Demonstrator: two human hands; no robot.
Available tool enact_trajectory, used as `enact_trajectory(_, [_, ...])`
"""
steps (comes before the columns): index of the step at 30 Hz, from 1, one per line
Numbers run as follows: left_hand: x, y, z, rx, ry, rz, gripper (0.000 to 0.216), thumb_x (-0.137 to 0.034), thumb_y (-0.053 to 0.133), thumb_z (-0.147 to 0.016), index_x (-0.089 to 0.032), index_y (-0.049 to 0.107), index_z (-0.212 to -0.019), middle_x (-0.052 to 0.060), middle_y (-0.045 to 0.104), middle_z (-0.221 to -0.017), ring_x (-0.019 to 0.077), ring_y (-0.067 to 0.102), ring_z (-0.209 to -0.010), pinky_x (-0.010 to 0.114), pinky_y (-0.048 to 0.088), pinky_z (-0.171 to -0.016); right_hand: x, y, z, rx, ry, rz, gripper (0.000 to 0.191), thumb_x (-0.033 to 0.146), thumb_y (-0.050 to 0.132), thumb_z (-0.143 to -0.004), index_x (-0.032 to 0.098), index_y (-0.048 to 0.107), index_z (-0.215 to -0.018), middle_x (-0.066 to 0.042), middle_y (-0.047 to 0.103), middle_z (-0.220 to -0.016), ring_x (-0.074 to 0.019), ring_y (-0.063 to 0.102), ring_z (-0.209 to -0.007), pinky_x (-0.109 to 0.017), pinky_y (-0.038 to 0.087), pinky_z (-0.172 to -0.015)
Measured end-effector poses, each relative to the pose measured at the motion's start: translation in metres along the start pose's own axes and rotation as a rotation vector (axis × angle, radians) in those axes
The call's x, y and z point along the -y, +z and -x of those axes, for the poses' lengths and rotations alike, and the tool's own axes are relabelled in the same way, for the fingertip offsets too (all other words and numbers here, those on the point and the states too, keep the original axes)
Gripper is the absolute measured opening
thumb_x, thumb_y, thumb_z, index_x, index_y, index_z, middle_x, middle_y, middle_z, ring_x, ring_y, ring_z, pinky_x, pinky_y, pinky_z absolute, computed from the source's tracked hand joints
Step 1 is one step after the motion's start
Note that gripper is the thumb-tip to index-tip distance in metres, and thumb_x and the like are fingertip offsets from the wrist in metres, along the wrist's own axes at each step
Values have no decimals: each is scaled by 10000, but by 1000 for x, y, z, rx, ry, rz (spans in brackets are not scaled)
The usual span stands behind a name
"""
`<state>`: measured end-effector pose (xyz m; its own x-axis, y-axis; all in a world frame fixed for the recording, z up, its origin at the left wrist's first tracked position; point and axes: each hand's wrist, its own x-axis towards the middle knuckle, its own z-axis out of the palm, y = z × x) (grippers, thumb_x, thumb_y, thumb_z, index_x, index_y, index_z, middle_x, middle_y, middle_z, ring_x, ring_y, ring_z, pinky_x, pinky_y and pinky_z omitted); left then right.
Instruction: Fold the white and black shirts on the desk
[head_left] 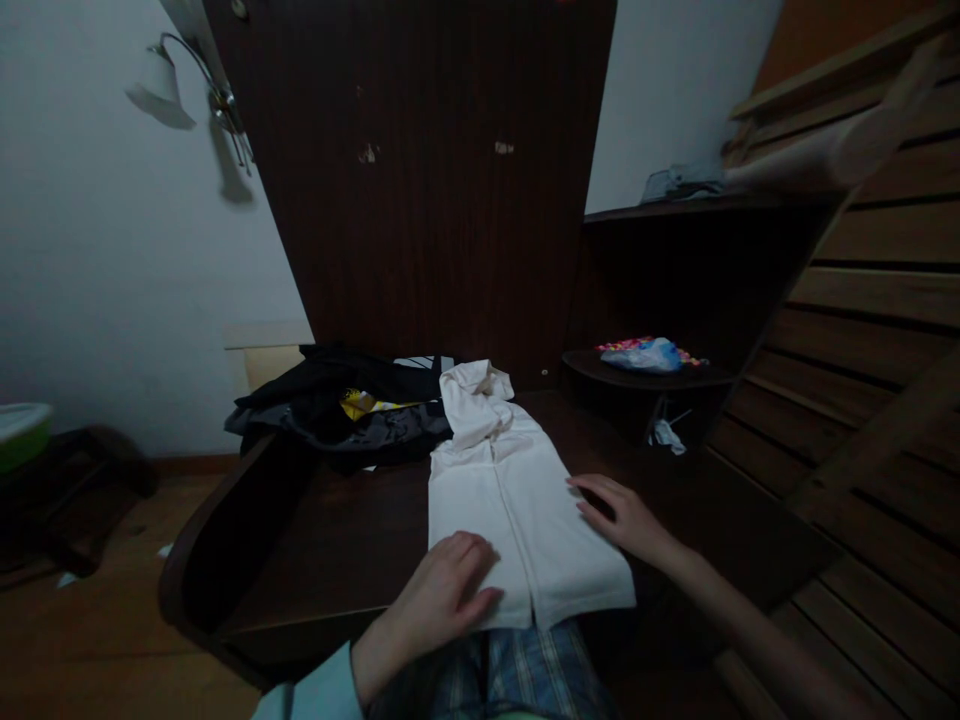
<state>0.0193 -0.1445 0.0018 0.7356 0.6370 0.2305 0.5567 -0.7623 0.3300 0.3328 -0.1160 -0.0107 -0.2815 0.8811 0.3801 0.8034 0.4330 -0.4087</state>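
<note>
The white hooded garment [487, 510] lies flat on the dark wooden counter [360, 550], with its hood toward the tall back panel [450, 230] and its hem at the front edge, just above the plaid cloth [525, 670] on the person's legs. The left hand [450, 585] rests on the lower left part of the garment, its grip open and the thumb spread from the fingers. The right hand [622, 515] is at the right edge, also with open grip, a gap showing between thumb and fingers; whether the fingertips press the cloth, I cannot tell. On the left, a wide strip of wood shows between the garment and the curved side [202, 540]. Behind this strip, dark clothes [382, 430] reach the hood's left side, so the room there is narrow. On the right, more dark wood extends toward the wooden slats [870, 410]
</note>
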Motion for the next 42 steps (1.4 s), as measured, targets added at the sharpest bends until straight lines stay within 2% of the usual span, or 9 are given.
enact_trajectory(4, [3, 13, 41, 42, 32, -190, 611, -405, 550, -738, -246, 322, -1282, 79, 442, -1274, 243, 409, -1143, 389, 358, -951, -3, 2, 72, 29, -171, 157, 410, 383, 473, -778, 246, 521, -1161, -75, 588, -1127, -224, 521, -1057, -378, 410, -914])
enact_trajectory(7, [18, 29, 51, 25, 76, -375, 634, -164, 479, -773, -252, 205, -1337, 67, 374, -1344, 237, 365, -1197, 397, 347, -957, -12, 23, 100, 47, -220, 295, 571, 339, 516, -743, 220, 378, -1284, -79, 469, -1269, -237, 425, -1163, -405, 357, -962])
enact_trajectory(10, [33, 42, 53, -34, 145, -458, 644, -6, 346, -757, -238, 201, -1341, 47, 397, -1333, 202, 349, -1217, 344, 364, -946, -25, 46, 104, -8, -221, 400, 546, 186, 429, -760, 247, 349, -1297, -58, 435, -1301, -214, 395, -1190, -417, 333, -967])
enact_trajectory(14, [44, 50, 57, -139, 243, -406, 572, -23, 324, -765, -173, 268, -1315, 72, 464, -1278, 196, 311, -1242, 340, 371, -953, -42, 60, 102, -73, -268, 392, 505, 152, 369, -771, 252, 397, -1265, -64, 497, -1246, -199, 430, -1164, -409, 363, -937])
enact_trajectory(21, [35, 35, 60, -45, 264, -475, 498, -76, 383, -828, -249, 318, -1290, 36, 389, -1338, 174, 310, -1243, 332, 345, -983, -37, 45, 107, -81, -322, 231, 392, 287, 416, -813, 277, 470, -1201, -53, 496, -1246, -204, 421, -1172, -396, 368, -968])
enact_trajectory(27, [38, 34, 60, -137, 292, -429, 416, -92, 377, -851, -221, 371, -1247, 39, 471, -1273, 155, 340, -1225, 303, 377, -966, -22, 32, 96, -240, -486, 215, 331, 271, 434, -826, 215, 534, -1137, -75, 600, -1116, -189, 529, -1061, -320, 467, -867])
enact_trajectory(32, [24, 18, 60, -131, 262, -177, 308, -180, 387, -857, -205, 430, -1160, 59, 552, -1176, 158, 451, -1139, 291, 393, -948, -8, 8, 84, -172, -280, 19, 250, 241, 444, -811, 220, 637, -970, -65, 675, -943, -181, 624, -881, -289, 516, -766])
enact_trajectory(39, [-17, -24, 59, -136, 315, 263, 262, -318, 347, -869, -207, 500, -1050, 70, 643, -938, 161, 589, -899, 238, 444, -806, 37, -75, 75, 229, -39, -388, 269, 390, 496, -787, 209, 680, -859, -93, 675, -869, -222, 618, -833, -327, 492, -746])
enact_trajectory(42, [-23, -31, 58, -216, 238, 347, 275, -347, 351, -859, -204, 560, -966, 61, 652, -830, 159, 603, -783, 238, 448, -729, 53, -102, 68, 276, -1, -442, 313, 447, 503, -767, 204, 687, -834, -101, 674, -846, -235, 609, -826, -341, 477, -754])
